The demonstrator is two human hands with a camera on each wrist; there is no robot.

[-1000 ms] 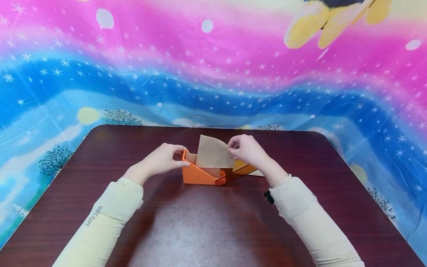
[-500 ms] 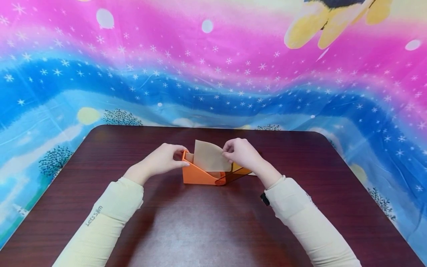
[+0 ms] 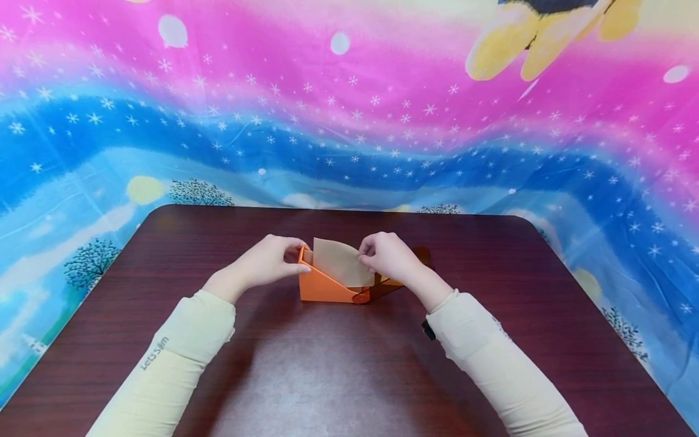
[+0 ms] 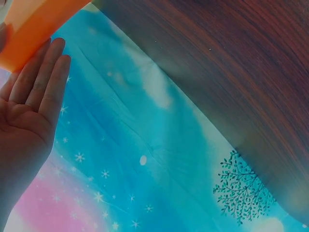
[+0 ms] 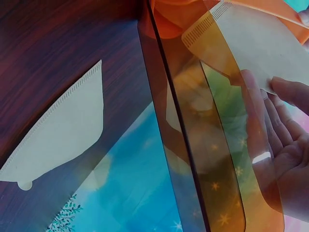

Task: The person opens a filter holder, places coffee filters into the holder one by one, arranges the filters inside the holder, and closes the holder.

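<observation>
An orange filter holder box (image 3: 326, 284) stands on the table, its see-through amber lid (image 5: 181, 106) swung open to the right. My left hand (image 3: 262, 265) grips the box's tall left end, thumb on the near side. In the left wrist view, the fingers (image 4: 46, 79) lie against the orange wall. My right hand (image 3: 389, 260) pinches the right edge of a tan paper coffee filter (image 3: 337, 262). The filter is upright, its lower part inside the box. The right wrist view shows its crimped seam and partly shows the right hand through the lid.
Another coffee filter (image 5: 67, 125) lies on the dark wooden table (image 3: 317, 370), beyond the lid in the right wrist view. A colourful printed cloth (image 3: 349, 121) hangs behind the table and past its sides.
My right hand has moved left and down, lowering the coffee filter deeper into the box. The left hand and the box have stayed in place.
</observation>
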